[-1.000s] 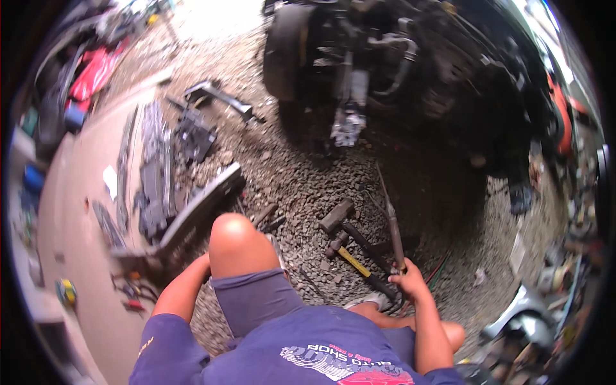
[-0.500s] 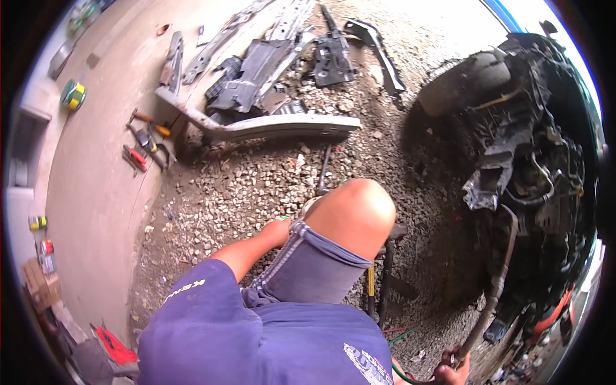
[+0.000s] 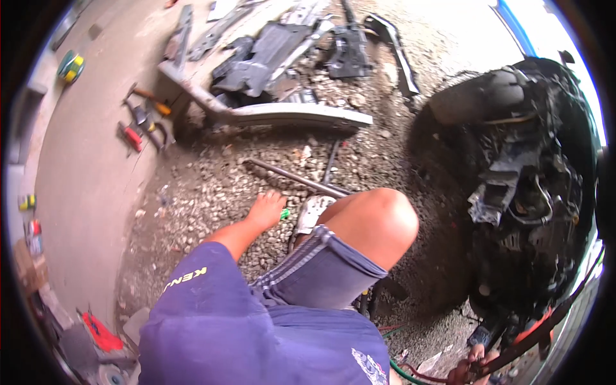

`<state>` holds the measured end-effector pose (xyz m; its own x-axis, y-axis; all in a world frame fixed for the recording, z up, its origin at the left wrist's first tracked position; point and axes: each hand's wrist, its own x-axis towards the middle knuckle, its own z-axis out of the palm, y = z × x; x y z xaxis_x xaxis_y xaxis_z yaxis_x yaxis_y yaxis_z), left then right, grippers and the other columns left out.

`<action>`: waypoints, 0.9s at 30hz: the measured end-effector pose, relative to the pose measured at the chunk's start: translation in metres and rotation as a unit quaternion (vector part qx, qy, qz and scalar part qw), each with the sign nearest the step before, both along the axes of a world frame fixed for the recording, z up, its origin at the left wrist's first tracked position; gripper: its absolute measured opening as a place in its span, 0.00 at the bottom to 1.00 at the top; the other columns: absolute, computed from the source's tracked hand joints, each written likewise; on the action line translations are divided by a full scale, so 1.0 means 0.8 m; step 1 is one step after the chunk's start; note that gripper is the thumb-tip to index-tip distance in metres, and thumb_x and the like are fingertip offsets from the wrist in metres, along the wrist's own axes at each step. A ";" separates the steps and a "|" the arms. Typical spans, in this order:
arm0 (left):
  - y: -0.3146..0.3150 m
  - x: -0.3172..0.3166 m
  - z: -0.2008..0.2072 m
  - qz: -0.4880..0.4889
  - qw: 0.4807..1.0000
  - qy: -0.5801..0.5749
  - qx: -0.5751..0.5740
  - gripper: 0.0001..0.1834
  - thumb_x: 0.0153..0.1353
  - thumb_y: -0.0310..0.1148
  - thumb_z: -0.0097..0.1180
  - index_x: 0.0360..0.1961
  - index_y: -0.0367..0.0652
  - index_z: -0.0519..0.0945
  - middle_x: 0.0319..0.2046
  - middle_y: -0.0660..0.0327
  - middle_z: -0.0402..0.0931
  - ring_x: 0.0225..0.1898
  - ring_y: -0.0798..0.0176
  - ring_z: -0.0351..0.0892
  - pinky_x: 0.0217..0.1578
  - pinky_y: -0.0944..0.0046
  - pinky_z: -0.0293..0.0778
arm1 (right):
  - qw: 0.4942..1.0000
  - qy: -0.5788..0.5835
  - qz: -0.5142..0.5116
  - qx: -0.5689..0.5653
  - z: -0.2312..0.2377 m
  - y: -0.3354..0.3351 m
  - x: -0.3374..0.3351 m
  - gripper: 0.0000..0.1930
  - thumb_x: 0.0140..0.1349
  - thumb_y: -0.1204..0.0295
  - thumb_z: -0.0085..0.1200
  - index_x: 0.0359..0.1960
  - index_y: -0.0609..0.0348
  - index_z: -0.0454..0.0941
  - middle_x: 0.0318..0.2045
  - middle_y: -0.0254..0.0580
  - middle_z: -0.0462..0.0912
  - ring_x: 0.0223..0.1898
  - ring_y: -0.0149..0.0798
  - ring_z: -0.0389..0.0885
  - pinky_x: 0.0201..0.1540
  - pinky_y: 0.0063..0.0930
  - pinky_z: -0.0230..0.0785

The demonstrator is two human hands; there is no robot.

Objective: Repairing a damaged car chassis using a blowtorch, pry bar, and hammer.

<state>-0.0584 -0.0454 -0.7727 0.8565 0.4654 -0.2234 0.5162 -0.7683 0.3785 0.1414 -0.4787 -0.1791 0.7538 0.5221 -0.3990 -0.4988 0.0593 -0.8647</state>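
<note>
Two-handed, crouching over loose grey gravel, bare knee raised at centre.

Reaching down with the left hand at about 9 o'clock from the knee; resting the fingers spread on the stones, not closing on anything. Touching, at the fingertips on the 3 o'clock side, a small bright green piece, partly hidden by the fingers; kind not determinable.

Judging the green piece as light, stiff and probably plastic, slipping easily between stones. Recommending a thumb-and-forefinger pinch across its two exposed sides, lifting straight up rather than raking through the gravel.

Gripping with the right hand, at 5 o'clock near the rim, fingers seemingly curling tight round a thin red-and-dark cable running up toward the stripped black scooter frame at 3 o'clock. Judging the cable as flexible and likely greasy.

Noting nearby:
- a long dark metal rod lying at 12 o'clock from the left hand, just beyond it;
- a worn grey sandal just past the green piece;
- a long grey plastic body panel further off at 12 o'clock;
- red- and orange-handled hand tools at 10 o'clock on the concrete floor.
</note>
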 end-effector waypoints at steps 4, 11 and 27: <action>-0.059 -0.024 -0.062 0.093 0.956 -0.071 -0.268 0.17 0.70 0.34 0.50 0.54 0.39 0.81 0.49 0.40 0.87 0.56 0.32 0.85 0.58 0.34 0.78 | 0.990 -0.088 0.061 0.092 -0.045 0.050 -0.002 0.45 0.37 0.92 0.74 0.55 0.46 0.61 0.52 0.53 0.68 0.16 0.31 0.68 0.19 0.29 0.60; 0.045 0.078 -0.027 0.199 0.932 -0.070 -0.295 0.15 0.77 0.36 0.50 0.52 0.37 0.84 0.37 0.45 0.88 0.37 0.44 0.89 0.38 0.45 0.82 | 0.994 -0.004 0.051 0.100 -0.102 0.059 -0.001 0.35 0.46 0.80 0.79 0.53 0.54 0.70 0.47 0.52 0.74 0.30 0.32 0.80 0.32 0.31 0.81; -0.203 0.296 0.575 -0.111 0.732 -0.288 -0.608 0.12 0.81 0.39 0.63 0.46 0.41 0.82 0.33 0.62 0.85 0.33 0.69 0.86 0.37 0.67 0.81 | 0.952 -0.180 0.247 -0.017 -0.222 0.004 0.013 0.35 0.58 0.60 0.80 0.64 0.55 0.74 0.53 0.37 0.80 0.59 0.35 0.79 0.65 0.36 0.71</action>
